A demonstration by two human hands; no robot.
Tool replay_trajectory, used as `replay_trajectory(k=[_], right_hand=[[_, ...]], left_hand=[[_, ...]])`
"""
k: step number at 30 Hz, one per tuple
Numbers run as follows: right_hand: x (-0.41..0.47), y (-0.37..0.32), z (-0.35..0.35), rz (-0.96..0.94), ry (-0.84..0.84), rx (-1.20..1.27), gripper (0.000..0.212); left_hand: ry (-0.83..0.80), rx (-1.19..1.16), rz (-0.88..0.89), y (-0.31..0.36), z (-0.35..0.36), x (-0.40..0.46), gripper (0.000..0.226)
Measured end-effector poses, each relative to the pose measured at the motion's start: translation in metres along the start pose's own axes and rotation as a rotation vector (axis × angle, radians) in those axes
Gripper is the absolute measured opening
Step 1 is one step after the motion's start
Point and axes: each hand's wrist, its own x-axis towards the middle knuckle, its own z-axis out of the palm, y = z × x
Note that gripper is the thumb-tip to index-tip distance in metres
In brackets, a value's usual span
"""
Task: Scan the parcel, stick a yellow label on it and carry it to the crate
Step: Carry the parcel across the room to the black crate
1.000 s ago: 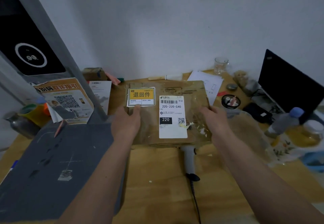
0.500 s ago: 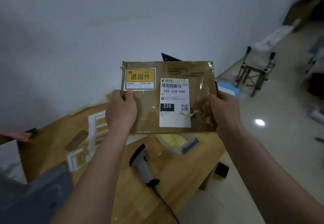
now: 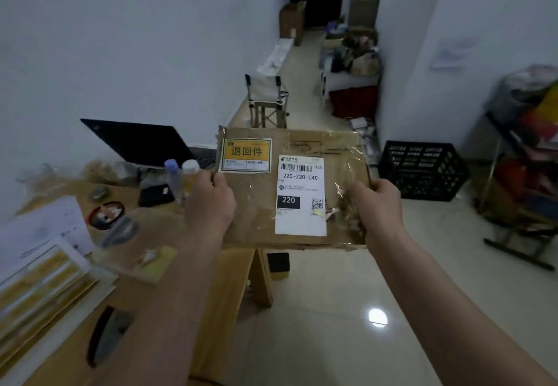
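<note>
A flat brown cardboard parcel hangs in the air in front of me, past the table's right end. A yellow label sits on its top left corner and a white shipping label in its middle. My left hand grips the parcel's left edge just below the yellow label. My right hand holds its right edge. A black plastic crate stands on the floor beyond the parcel, to the right.
The wooden table lies at the left with a laptop, two bottles, papers and sheets of yellow labels. A folding stool and a cluttered rack flank the tiled floor.
Both hands lifted the parcel off the table. The view swung to the right, away from the desk and scanner, so the floor and the black crate came into sight.
</note>
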Motion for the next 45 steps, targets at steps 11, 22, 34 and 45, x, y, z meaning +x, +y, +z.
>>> replay_trajectory(k=[11,22,34,45], right_hand=[[0.092,0.002,-0.178,0.076,0.242,0.047,0.019],[0.159,0.008,-0.280,0.131,0.366,0.107,0.014],[0.278,-0.006,-0.318,0.127,0.540,0.183,0.022],[0.390,-0.042,-0.310,0.119,0.580,0.207,0.024]], left_hand=[[-0.318,-0.052,0.074,0.119,0.185,-0.033,0.031],[-0.459,-0.073,0.068,0.191,0.318,-0.052,0.035],[-0.581,-0.121,0.135,0.277,0.440,0.003,0.029],[-0.607,-0.164,0.184,0.349,0.519,0.085,0.026]])
